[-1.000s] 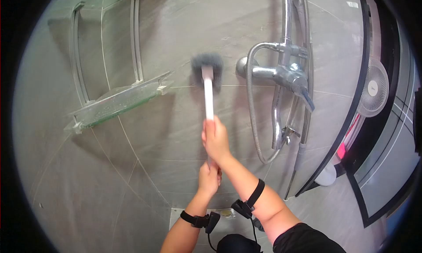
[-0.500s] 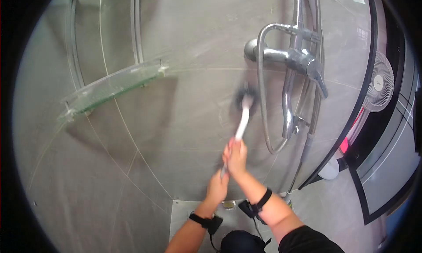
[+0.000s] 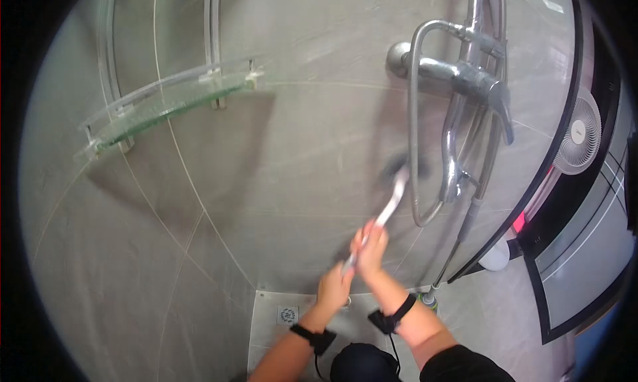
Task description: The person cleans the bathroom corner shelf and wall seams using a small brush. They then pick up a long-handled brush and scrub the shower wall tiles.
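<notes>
Both of my hands are wrapped round the white handle of a long brush [image 3: 392, 206], whose dark grey head is blurred against the grey tiled wall [image 3: 319, 156], beside the looped metal hose [image 3: 413, 136]. My right hand [image 3: 370, 247] grips the handle higher up. Lower down, my left hand [image 3: 334, 287] is closed on the handle's end. A chrome shower mixer [image 3: 465, 78] is mounted above and to the right of the brush head.
A glass corner shelf [image 3: 169, 106] juts from the wall at the upper left. On the right stand a dark-edged glass panel and a white fan [image 3: 578, 132]. A floor drain [image 3: 288, 315] lies near the wall's foot.
The brush head has moved right and down, from left of the mixer to behind the hose loop. Both hands have moved right and down with the handle, and the view has shifted.
</notes>
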The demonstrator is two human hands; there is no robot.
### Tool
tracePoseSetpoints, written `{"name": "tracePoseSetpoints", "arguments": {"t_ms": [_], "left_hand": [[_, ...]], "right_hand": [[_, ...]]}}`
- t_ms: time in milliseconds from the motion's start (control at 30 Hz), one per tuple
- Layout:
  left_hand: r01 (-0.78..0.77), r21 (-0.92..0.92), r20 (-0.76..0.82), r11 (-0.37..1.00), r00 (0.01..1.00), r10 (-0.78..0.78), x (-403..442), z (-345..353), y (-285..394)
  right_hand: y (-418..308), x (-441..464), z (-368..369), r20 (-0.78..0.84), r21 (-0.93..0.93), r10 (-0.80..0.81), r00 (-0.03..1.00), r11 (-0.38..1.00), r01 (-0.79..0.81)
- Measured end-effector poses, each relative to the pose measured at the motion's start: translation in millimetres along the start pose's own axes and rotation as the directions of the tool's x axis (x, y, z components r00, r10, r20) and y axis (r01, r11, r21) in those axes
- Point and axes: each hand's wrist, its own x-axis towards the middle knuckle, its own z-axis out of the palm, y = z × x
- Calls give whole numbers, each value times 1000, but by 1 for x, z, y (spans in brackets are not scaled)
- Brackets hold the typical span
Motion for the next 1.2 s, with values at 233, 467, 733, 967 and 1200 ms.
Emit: {"name": "tracePoseSetpoints", "arguments": {"t_ms": [233, 467, 733, 967, 1200], "left_hand": [[137, 47, 93, 989, 986, -141, -54, 36, -44], [8, 47, 9, 999, 1000, -9, 54, 7, 79], [454, -377, 258, 807, 888, -380, -137, 75, -143], [54, -513, -104, 857, 987, -124, 42, 22, -19], [237, -275, 24, 932, 971, -240, -112, 92, -114]], "right_hand": [[40, -39, -55, 3, 39, 149, 989, 988, -149], [-81, 58, 5, 28, 158, -95, 995, 983, 89], [115, -106, -63, 223, -543, 613, 758, 724, -425], [-11, 31, 51, 286, -197, 34, 958, 980, 24], [99, -81, -102, 114, -195, 444, 889, 887, -418]]}}
